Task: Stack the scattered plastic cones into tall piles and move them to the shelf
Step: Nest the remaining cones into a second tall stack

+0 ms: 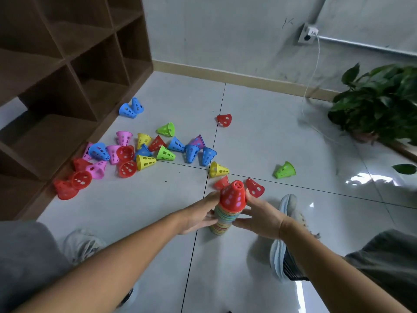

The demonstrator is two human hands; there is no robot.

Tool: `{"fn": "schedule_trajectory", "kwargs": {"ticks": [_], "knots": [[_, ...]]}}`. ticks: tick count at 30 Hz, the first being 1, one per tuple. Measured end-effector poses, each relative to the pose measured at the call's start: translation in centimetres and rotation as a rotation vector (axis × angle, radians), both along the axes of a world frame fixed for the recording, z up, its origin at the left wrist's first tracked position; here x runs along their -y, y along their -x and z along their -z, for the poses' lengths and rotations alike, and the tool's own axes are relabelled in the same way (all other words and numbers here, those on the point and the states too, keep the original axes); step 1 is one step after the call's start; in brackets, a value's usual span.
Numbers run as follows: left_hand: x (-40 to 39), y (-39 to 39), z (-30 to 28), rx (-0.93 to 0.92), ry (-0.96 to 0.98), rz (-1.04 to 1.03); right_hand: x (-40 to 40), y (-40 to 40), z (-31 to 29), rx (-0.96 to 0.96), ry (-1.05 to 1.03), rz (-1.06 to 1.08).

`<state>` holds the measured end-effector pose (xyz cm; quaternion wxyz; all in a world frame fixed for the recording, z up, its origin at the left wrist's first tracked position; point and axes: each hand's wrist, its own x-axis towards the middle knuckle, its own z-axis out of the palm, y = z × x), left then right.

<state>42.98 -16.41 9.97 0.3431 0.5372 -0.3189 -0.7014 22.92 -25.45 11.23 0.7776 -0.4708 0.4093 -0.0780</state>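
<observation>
Nearest the camera, both hands closed around one tall pile of cones (222, 216) standing on the floor (158, 199) between the person's shoes. The left hand (198, 216) held a grip on the pile's 9 o'clock side, fingers curled against the striped rims; the right hand (259, 219) cupped its 3 o'clock side. A red cone (232, 196) capped the pile. The step in hand looked like stacking: the cap seemed just seated and the pile being steadied.

Just beyond, at 12 o'clock, two red cones and a yellow cone (218, 169) lay loose, nearest for the next pick. A green cone (284, 170) lay at 2 o'clock. Farther, toward 10 o'clock, the main scatter of cones (144, 152) lay beside the brown shelf (67, 71). The next move probably called for freeing one hand while the other kept the pile upright.
</observation>
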Motion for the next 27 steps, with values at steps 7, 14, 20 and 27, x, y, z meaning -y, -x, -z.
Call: {"fn": "schedule_trajectory", "kwargs": {"ticks": [7, 14, 20, 27], "knots": [[2.2, -4.0, -0.3, 0.123, -0.043, 0.191, 2.0, 1.0, 0.9, -0.050, -0.139, -0.075], [6.1, -4.6, 1.0, 0.361, -0.011, 0.097, 6.7, 1.1, 4.6, -0.218, -0.141, 0.129], [10.3, -3.6, 3.6, 0.482, 0.097, -0.011, 10.0, 0.7, 7.8, -0.345, 0.085, 0.390], [12.9, -3.5, 7.5, 0.581, 0.157, 0.066, 11.6, 0.0, 9.7, -0.401, 0.095, 0.411]]}}
